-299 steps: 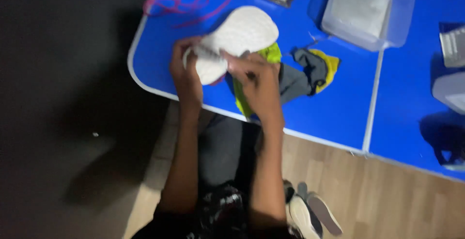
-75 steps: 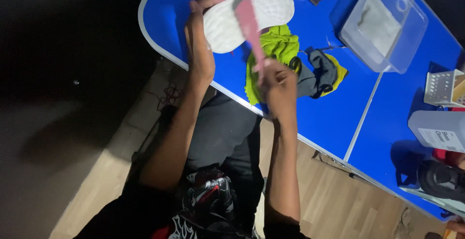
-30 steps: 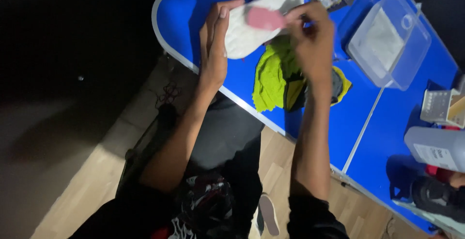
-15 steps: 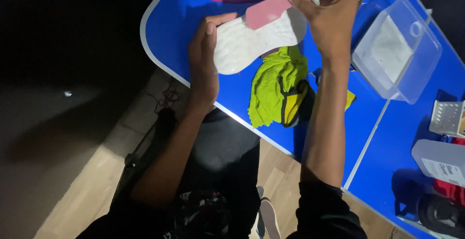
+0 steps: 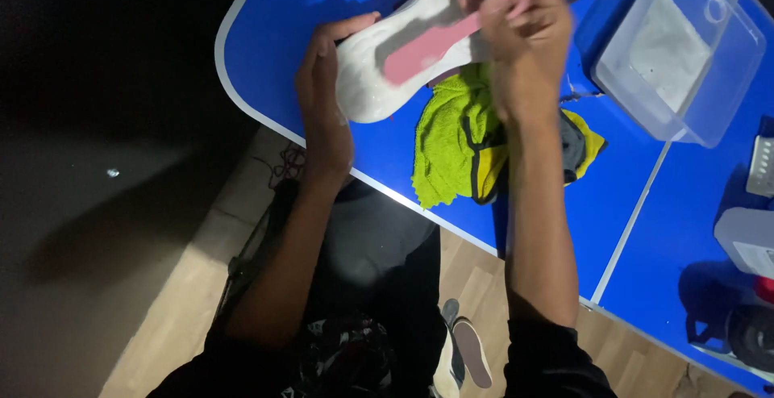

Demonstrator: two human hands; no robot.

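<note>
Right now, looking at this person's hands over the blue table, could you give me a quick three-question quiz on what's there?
1. True or false: the left hand steadies the white shoe.
2. What does the right hand press against the shoe's sole? A) a sponge B) a pink brush C) a knife
3. Fill in: a lime-green ____ lies on the blue table near the clear plastic tub.

Key: 1 true; 2 B, though the motion blur hides its bristles; 3 cloth.
</note>
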